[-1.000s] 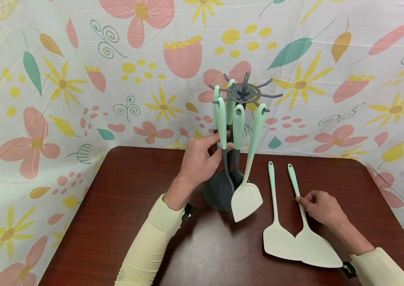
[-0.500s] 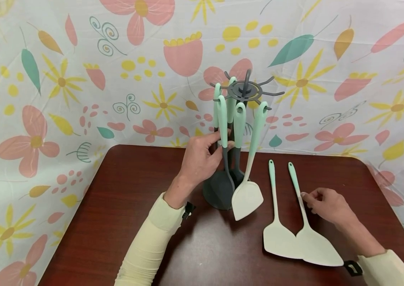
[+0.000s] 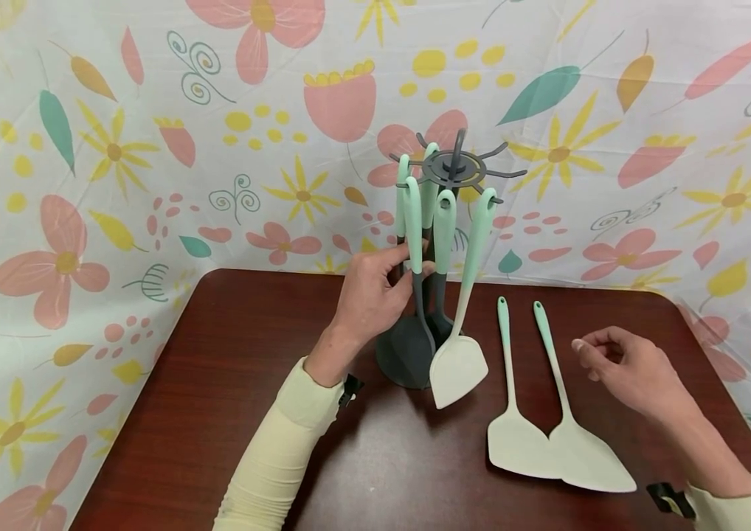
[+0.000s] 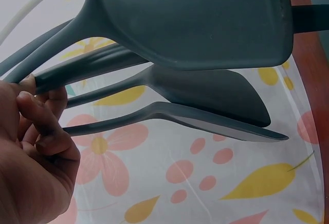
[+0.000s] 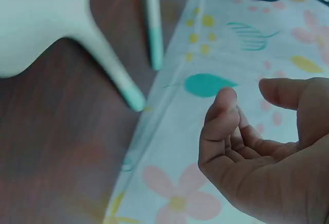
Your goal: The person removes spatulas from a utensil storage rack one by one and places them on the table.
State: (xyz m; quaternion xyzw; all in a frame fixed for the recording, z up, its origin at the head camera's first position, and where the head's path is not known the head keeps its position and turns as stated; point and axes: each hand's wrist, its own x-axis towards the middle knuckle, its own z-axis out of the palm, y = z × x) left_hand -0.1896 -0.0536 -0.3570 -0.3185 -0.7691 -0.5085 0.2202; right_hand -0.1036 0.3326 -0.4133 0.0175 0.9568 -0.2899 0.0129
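My left hand reaches in among hanging utensils and grips the dark upright post of a rotating utensil stand; part of the grip is hidden behind a handle. On the stand's hooks hang several mint-handled utensils, among them a dark turner and a cream spatula. Two more cream spatulas lie side by side on the table, a left one and a right one, their blades meeting. My right hand hovers beside the right spatula's handle, fingers loosely bent and holding nothing.
The dark red-brown table ends at the back against a flower-printed cloth. Bare hooks stick out on the stand's right side, and its round dark base stands under the hanging utensils.
My right hand has let go of the right spatula's handle and moved away to the right. The left hand has stayed at the stand; both lying spatulas have kept their places.
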